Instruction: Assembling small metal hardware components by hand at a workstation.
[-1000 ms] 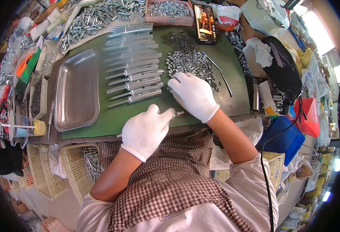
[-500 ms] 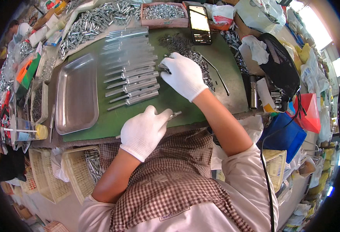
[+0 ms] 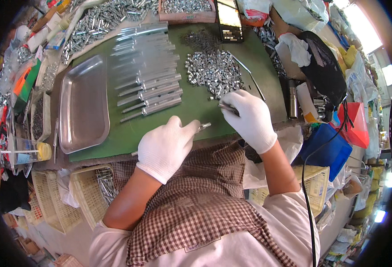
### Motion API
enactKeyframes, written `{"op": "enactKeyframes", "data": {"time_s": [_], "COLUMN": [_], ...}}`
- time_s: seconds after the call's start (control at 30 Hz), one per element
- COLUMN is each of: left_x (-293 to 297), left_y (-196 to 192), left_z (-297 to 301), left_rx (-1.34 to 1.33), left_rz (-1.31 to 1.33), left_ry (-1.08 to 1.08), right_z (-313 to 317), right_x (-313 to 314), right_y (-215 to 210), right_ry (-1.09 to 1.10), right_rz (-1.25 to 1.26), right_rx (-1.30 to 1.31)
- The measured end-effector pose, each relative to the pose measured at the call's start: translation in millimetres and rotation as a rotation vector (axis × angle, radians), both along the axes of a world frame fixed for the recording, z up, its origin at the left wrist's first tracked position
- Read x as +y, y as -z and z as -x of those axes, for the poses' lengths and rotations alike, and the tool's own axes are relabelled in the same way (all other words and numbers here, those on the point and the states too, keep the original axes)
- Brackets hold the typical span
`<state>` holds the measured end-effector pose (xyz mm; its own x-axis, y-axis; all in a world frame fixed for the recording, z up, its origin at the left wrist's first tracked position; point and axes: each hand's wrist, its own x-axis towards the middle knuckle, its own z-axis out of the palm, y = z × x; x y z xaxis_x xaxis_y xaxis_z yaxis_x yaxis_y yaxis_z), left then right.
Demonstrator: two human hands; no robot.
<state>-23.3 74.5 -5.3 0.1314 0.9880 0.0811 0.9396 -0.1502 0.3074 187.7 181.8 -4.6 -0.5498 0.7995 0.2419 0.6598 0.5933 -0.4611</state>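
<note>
Both my hands wear white gloves. My left hand (image 3: 167, 146) grips a thin metal rod (image 3: 203, 127) whose tip sticks out to the right, over the front edge of the green mat (image 3: 191, 107). My right hand (image 3: 249, 118) pinches a small metal piece (image 3: 226, 107) just right of that tip, below a heap of small shiny metal sleeves (image 3: 214, 71). A row of finished metal rods with thicker ends (image 3: 149, 89) lies on the mat left of the heap.
An empty steel tray (image 3: 83, 104) lies at the mat's left. Piles of metal parts (image 3: 102, 20) and a box of parts (image 3: 187, 9) line the far edge, beside a phone (image 3: 229, 20). White baskets (image 3: 89, 191) hang below the table. Bags and clutter crowd the right.
My right hand reached up into the heap of sleeves, then came back down toward the left hand with a small piece. The left hand with the rod stayed near the front edge.
</note>
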Motion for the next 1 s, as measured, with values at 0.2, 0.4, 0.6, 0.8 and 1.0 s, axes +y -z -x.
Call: {"op": "enactKeyframes", "data": {"time_s": [0.2, 0.4, 0.6, 0.8, 1.0], "left_x": [9, 9, 8, 9, 10], "left_y": [2, 3, 2, 4, 3], "left_z": [-17, -16, -17, -16, -16], "left_rx": [-0.021, -0.02, -0.048, -0.05, -0.052], "left_rz": [0.017, 0.033, 0.006, -0.004, -0.016], "left_ry": [0.002, 0.017, 0.025, 0.024, 0.029], "right_z": [-8, -1, 5, 4, 4], "right_x": [-22, -36, -36, -39, -43], "right_y": [12, 1, 10, 15, 18], "right_ry": [0.058, -0.007, -0.079, -0.043, -0.028], "right_rz": [0.064, 0.255, 0.15, 0.129, 0.018], "right_rx": [0.197, 0.295, 0.241, 0.226, 0.136]}}
